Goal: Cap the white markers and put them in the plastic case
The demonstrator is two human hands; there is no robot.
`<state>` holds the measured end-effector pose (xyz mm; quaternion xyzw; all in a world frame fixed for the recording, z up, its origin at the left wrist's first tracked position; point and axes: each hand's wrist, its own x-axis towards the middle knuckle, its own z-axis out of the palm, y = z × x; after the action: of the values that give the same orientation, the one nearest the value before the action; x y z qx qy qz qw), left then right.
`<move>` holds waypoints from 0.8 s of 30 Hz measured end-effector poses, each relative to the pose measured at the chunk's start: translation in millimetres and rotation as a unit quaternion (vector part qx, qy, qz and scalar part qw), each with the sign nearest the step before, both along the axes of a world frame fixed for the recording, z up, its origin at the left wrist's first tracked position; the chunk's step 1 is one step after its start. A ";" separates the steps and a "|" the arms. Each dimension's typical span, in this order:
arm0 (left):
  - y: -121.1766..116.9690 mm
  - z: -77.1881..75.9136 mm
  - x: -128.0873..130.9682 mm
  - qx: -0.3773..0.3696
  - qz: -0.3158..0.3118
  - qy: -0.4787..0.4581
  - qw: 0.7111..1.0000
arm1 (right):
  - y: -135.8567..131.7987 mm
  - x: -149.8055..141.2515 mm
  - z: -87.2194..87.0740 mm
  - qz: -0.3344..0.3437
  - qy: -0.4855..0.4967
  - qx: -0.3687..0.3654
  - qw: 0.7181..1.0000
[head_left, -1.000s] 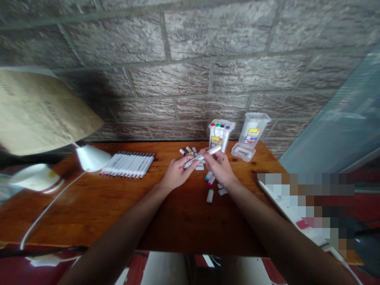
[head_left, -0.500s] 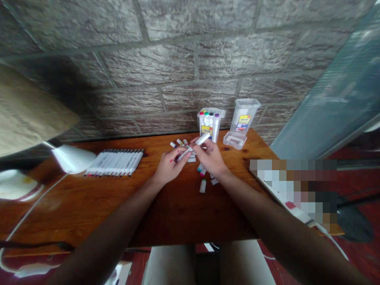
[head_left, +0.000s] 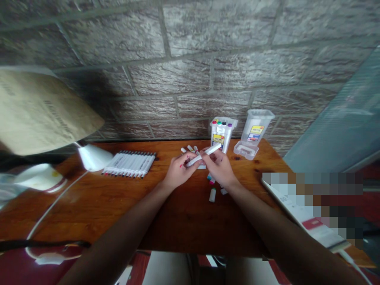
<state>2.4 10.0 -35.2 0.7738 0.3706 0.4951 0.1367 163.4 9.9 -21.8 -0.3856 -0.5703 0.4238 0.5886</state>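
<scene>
Both hands meet over the middle of the wooden desk (head_left: 190, 225), fingers closed round a white marker (head_left: 213, 149) that slants up to the right. My left hand (head_left: 181, 170) grips its lower left part, and my right hand (head_left: 219, 166) has its upper right part. Red ink marks show on the left fingers. Several loose markers (head_left: 190, 149) lie just behind the hands, partly hidden by them. A short white cap (head_left: 212, 194) with a green end lies in front of the right wrist. Behind the hands stands a clear case of markers (head_left: 221, 136) with coloured ends.
A row of white markers (head_left: 130, 164) lies at left, near a white lamp base (head_left: 93, 157) and a paper cup (head_left: 41, 177). An upright clear container (head_left: 257, 126) and its lid (head_left: 246, 149) are at back right. A tablet-like device (head_left: 308, 217) sits at the right edge.
The whole scene has shifted right and slightly down in view as the head turned. Both hands still hold the white marker in nearly the same pose.
</scene>
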 end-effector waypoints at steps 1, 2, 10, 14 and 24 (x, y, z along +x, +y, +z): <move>0.2 -0.7 -0.1 -0.003 -0.004 0.001 1.000 | -0.1 -0.1 0.6 -0.001 -0.002 0.000 1.000; 0.4 -1.2 -0.2 -0.006 -0.008 0.002 1.000 | -0.4 -0.3 1.4 -0.001 -0.001 0.001 1.000; -2.7 3.5 0.3 -0.018 -0.026 0.031 0.999 | -2.8 0.0 8.0 0.000 0.016 -0.019 1.000; -1.0 1.4 -1.1 -0.007 -0.002 0.024 1.000 | -2.8 -0.3 8.3 -0.009 0.008 -0.020 1.000; -0.2 -0.9 -0.5 -0.002 -0.011 0.020 1.000 | 1.2 -1.1 2.6 -0.023 0.021 -0.049 0.998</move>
<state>1.9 9.8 -36.1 0.7874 0.3660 0.4770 0.1360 162.3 11.1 -19.2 -0.4179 -0.5273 0.4452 0.5908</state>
